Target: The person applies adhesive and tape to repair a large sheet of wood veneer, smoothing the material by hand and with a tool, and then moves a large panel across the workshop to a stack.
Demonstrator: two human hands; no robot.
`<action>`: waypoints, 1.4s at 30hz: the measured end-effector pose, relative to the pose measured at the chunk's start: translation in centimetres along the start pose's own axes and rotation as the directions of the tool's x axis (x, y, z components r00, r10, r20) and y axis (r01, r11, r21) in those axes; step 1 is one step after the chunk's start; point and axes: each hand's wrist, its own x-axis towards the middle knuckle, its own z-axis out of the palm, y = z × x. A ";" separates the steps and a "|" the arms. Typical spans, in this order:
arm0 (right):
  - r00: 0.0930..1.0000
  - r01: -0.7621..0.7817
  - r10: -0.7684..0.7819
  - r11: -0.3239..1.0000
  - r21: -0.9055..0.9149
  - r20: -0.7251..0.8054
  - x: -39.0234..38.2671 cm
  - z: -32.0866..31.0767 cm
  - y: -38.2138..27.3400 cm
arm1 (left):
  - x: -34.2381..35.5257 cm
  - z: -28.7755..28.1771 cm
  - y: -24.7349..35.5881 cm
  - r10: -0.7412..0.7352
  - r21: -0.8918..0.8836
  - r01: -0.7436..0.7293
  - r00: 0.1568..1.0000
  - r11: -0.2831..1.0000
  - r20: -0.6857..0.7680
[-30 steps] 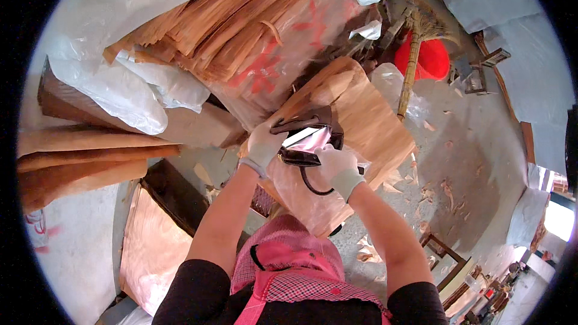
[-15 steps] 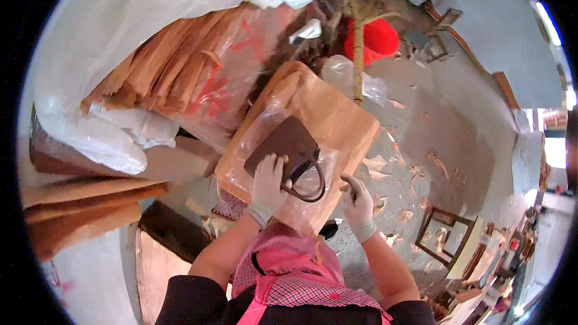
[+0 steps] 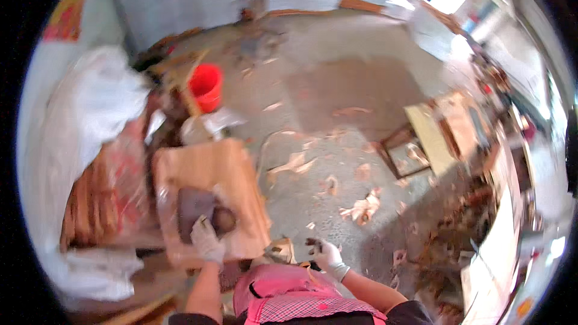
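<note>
The grey concrete floor (image 3: 349, 93) stretched ahead of the fingers of the right hand (image 3: 328, 257), with pale wood scraps (image 3: 364, 204) strewn across it beyond them. Bunched white plastic sheeting (image 3: 90, 93) stood far ahead and left of the fingers of the left hand (image 3: 208, 241). Under those left fingers lay the wooden worktop (image 3: 201, 165), and well past its far edge stood a red bucket (image 3: 206, 87).

The dark brown handbag (image 3: 191, 204) lay on the worktop, just ahead and left of the left fingertips, which overlapped its near side. A rounded dark part, probably its handle (image 3: 226, 219), sat just right of them. Blur hid how far those fingers were bent; whether they gripped or merely rested, I could not tell. The right fingers were parted and loosely curled, with nothing evident between them, well apart from the bag.

Steadying such a soft body called, I judged, for a flat, light palm, with fingertips clear of the handle so it would not snag or drag the bag askew.
</note>
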 end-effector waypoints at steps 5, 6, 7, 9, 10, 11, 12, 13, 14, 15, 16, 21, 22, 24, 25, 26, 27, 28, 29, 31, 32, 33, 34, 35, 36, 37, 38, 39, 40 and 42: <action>0.988 0.028 -0.021 0.999 0.042 -0.155 -7.7 -6.7 5.2 | -3.6 4.8 1.5 -0.147 0.162 0.133 0.986 0.978 0.077; 0.983 0.039 -0.038 0.999 0.001 -0.182 -9.6 -8.5 6.0 | -3.7 4.8 3.5 -0.203 0.142 0.182 0.968 0.973 0.149; 0.977 0.042 -0.051 0.998 -0.047 -0.208 -11.8 -10.6 7.6 | -4.7 4.7 6.2 -0.256 0.127 0.232 0.940 0.964 0.228; 0.956 -0.120 0.126 0.992 0.037 -0.265 -15.4 -13.4 10.7 | -6.6 4.5 11.8 -0.238 0.293 0.179 0.954 0.939 0.180; 0.935 -0.092 0.097 0.995 0.031 -0.341 -17.3 -14.5 12.4 | -7.9 5.0 14.3 -0.181 0.303 0.134 0.974 0.943 0.134; 0.907 -0.069 0.069 0.998 0.017 -0.415 -19.2 -15.3 14.1 | -9.2 5.6 16.8 -0.068 0.243 0.039 0.992 0.969 0.110; 0.875 -0.120 0.174 0.982 0.147 -0.451 -20.5 -15.4 18.1 | -10.6 6.5 20.2 0.061 0.168 -0.081 0.991 0.982 0.120; 0.850 -0.119 0.189 0.978 0.172 -0.491 -21.8 -16.6 19.0 | -11.1 7.1 22.4 0.194 0.065 -0.203 0.972 0.977 0.132; 0.830 -0.149 0.247 0.962 0.228 -0.500 -23.5 -17.8 20.0 | -11.7 8.0 24.5 0.314 -0.024 -0.314 0.936 0.949 0.160; 0.804 -0.181 0.311 0.940 0.290 -0.507 -25.0 -18.7 20.8 | -11.8 8.5 26.8 0.428 -0.111 -0.414 0.884 0.904 0.190; 0.761 -0.207 0.341 0.934 0.291 -0.553 -26.5 -19.2 22.5 | -12.2 9.3 29.6 0.534 -0.196 -0.500 0.816 0.844 0.219; 0.502 0.014 0.562 0.756 0.655 -0.658 -31.0 -19.2 29.5 | -10.5 13.0 42.0 0.864 -0.443 -0.744 0.455 0.501 0.214; 0.457 0.108 0.612 0.682 0.723 -0.645 -31.2 -19.5 30.1 | -8.2 13.9 44.5 0.736 -0.456 -0.592 0.410 0.664 0.538; 0.341 0.121 0.709 0.618 0.777 -0.617 -32.8 -19.9 31.4 | -8.1 15.4 49.3 0.770 -0.440 -0.643 0.429 0.627 0.471; 0.269 0.131 0.777 0.556 0.821 -0.569 -33.7 -20.3 31.6 | -8.1 15.9 51.8 0.777 -0.408 -0.665 0.486 0.626 0.400; 0.243 0.229 0.781 0.530 0.817 -0.575 -34.6 -20.8 32.1 | -8.5 16.6 54.3 0.787 -0.384 -0.694 0.470 0.609 0.400; 0.199 0.245 0.797 0.523 0.816 -0.570 -35.9 -21.5 32.6 | -9.7 17.4 57.3 0.803 -0.366 -0.734 0.413 0.572 0.429; 0.172 0.089 0.798 0.571 0.816 -0.578 -36.9 -23.0 32.9 | -10.7 17.8 60.3 0.816 -0.352 -0.774 0.343 0.526 0.465; 0.148 -0.072 0.799 0.597 0.799 -0.583 -37.9 -24.5 33.2 | -11.7 18.2 63.1 0.824 -0.335 -0.819 0.264 0.466 0.501; 0.090 -0.214 0.852 0.523 0.825 -0.516 -40.8 -28.5 32.4 | -14.7 18.4 69.0 0.813 -0.319 -0.894 0.081 0.315 0.576; -0.035 -0.183 0.822 0.554 0.812 -0.568 -41.7 -28.8 33.8 | -16.6 18.6 72.1 0.787 -0.320 -0.922 -0.027 0.218 0.616; -0.159 -0.162 0.773 0.593 0.788 -0.614 -42.7 -29.6 35.3 | -18.3 18.8 75.2 0.753 -0.311 -0.943 -0.118 0.120 0.647; -0.234 -0.127 0.702 0.664 0.737 -0.673 -43.2 -30.5 36.0 | -19.1 18.6 77.5 0.700 -0.286 -0.958 -0.195 0.013 0.686; -0.269 -0.124 0.705 0.650 0.750 -0.656 -44.2 -31.3 36.9 | -20.4 18.8 80.2 0.645 -0.263 -0.959 -0.266 -0.104 0.716; -0.263 -0.086 0.736 0.626 0.775 -0.624 -44.8 -33.6 36.4 | -20.9 18.4 82.6 0.599 -0.228 -0.950 -0.311 -0.213 0.738; -0.262 -0.048 0.768 0.594 0.803 -0.584 -45.5 -34.9 36.2 | -22.0 18.3 85.0 0.557 -0.222 -0.928 -0.359 -0.300 0.749; -0.276 0.040 0.786 0.585 0.810 -0.553 -46.2 -35.6 36.7 | -23.6 18.3 87.3 0.547 -0.254 -0.908 -0.406 -0.333 0.732; -0.291 0.058 0.793 0.574 0.817 -0.536 -46.9 -35.9 36.7 | -26.0 18.1 89.7 0.571 -0.416 -0.887 -0.451 -0.201 0.686; -0.309 0.167 0.811 0.560 0.811 -0.496 -48.0 -36.0 36.9 | -28.9 18.0 92.0 0.601 -0.567 -0.821 -0.485 -0.064 0.635; -0.427 0.296 0.784 0.592 0.749 -0.451 -50.3 -34.3 40.4 | -36.9 17.1 96.0 0.665 -0.806 -0.558 -0.528 0.198 0.529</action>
